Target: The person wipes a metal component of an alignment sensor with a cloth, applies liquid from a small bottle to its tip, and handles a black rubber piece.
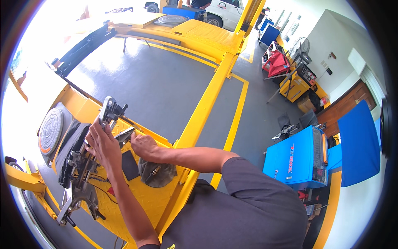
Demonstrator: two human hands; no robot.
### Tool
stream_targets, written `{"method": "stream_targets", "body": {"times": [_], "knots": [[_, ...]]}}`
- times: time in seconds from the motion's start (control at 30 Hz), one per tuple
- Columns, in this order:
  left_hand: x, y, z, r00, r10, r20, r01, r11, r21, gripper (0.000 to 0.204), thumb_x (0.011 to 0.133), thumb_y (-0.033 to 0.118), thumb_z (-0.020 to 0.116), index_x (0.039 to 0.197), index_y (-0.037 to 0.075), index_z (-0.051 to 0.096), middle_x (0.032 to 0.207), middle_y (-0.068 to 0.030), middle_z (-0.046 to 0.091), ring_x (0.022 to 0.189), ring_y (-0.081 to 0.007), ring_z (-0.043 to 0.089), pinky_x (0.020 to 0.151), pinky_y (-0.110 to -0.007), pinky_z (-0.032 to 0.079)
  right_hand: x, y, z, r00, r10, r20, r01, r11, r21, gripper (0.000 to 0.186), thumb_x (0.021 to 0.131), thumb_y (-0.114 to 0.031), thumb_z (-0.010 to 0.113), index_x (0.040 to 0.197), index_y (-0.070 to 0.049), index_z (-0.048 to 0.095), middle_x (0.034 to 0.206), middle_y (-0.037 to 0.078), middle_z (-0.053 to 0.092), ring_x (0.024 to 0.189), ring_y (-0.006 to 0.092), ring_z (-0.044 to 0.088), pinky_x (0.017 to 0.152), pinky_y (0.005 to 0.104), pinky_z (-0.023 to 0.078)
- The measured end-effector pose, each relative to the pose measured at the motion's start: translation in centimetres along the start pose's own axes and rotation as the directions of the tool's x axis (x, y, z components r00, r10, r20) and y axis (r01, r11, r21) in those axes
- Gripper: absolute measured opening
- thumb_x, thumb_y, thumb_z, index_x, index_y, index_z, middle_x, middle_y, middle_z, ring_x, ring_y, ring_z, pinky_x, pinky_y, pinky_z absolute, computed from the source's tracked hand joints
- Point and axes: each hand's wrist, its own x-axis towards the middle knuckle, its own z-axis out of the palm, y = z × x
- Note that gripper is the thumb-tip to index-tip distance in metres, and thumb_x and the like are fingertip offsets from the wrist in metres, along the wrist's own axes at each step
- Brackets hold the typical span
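A grey metal wheel clamp with black knobs (81, 182) lies over the yellow lift platform (137, 195). Its upper end (109, 108) rises above my left hand (103, 143), whose fingers are wrapped around the clamp's bar. Just to the right, my right hand (144, 147) is closed at the end of a flat grey metal piece (125, 134); I cannot tell whether that piece belongs to the clamp. Below my right hand rests a grey cap-like cloth item (157, 172) with a small metal fitting on it. A dark flat pad (131, 165) lies between my forearms.
A round turntable plate (52, 130) sits at the far left. Yellow lift rails (207, 108) frame a grey floor (166, 79). On the right stand a blue cabinet (286, 159), a fan (299, 50) and a yellow machine (296, 85). A white vehicle (224, 14) is behind.
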Motion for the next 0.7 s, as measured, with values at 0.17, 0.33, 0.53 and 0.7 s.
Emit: {"method": "stream_targets", "body": {"times": [0.17, 0.33, 0.53, 0.7], "knots": [[0.0, 0.0, 0.2, 1.0, 0.007, -0.014, -0.007, 1.0, -0.003, 0.035, 0.114, 0.035, 0.047, 0.145, 0.019, 0.05, 0.133, -0.0018, 0.061, 0.13, -0.0281, 0.053, 0.114, -0.07, 0.032, 2.1, 1.2, -0.7, 0.973, 0.078, 0.216, -0.178, 0.851, 0.494, 0.043, 0.116, -0.038, 0.041, 0.111, -0.003, 0.065, 0.093, 0.025, 0.074, 0.073, 0.0342, 0.072, 0.065, 0.0458, 0.056], [-0.3, 1.0, 0.3, 1.0, 0.003, 0.014, -0.003, 1.0, 0.001, 0.037, 0.114, 0.036, 0.047, 0.146, 0.019, 0.05, 0.132, -0.0023, 0.061, 0.132, -0.0278, 0.053, 0.115, -0.069, 0.032, 2.1, 3.9, -0.2, 0.89, 0.105, 0.443, -0.396, 0.656, 0.642, 0.038, 0.114, -0.034, 0.044, 0.112, -0.002, 0.064, 0.096, 0.027, 0.075, 0.08, 0.0386, 0.074, 0.07, 0.0501, 0.057], [0.3, 0.0, -0.1, 0.999, 0.034, 0.025, -0.033, 0.999, -0.024, 0.041, 0.101, 0.018, 0.059, 0.142, 0.012, 0.059, 0.134, -0.0128, 0.066, 0.131, -0.0367, 0.055, 0.11, -0.065, 0.036, 0.5, 0.8, 3.0, 0.993, -0.071, -0.099, 0.04, 0.958, -0.284, 0.04, 0.095, -0.007, 0.058, 0.13, 0.011, 0.055, 0.089, 0.017, 0.074, 0.079, 0.0282, 0.077, 0.066, 0.0416, 0.062], [0.1, -0.9, 0.0, 0.994, 0.085, -0.064, -0.09, 0.994, -0.064, 0.029, 0.106, 0.025, 0.06, 0.133, 0.014, 0.056, 0.124, -0.0079, 0.06, 0.124, -0.0334, 0.055, 0.109, -0.079, 0.034, -0.1, 0.8, -0.1, 0.995, -0.032, -0.09, 0.022, 0.993, -0.113, 0.014, 0.106, -0.017, 0.055, 0.104, -0.004, 0.06, 0.08, 0.011, 0.072, 0.074, 0.0202, 0.077, 0.058, 0.0343, 0.06]]}}
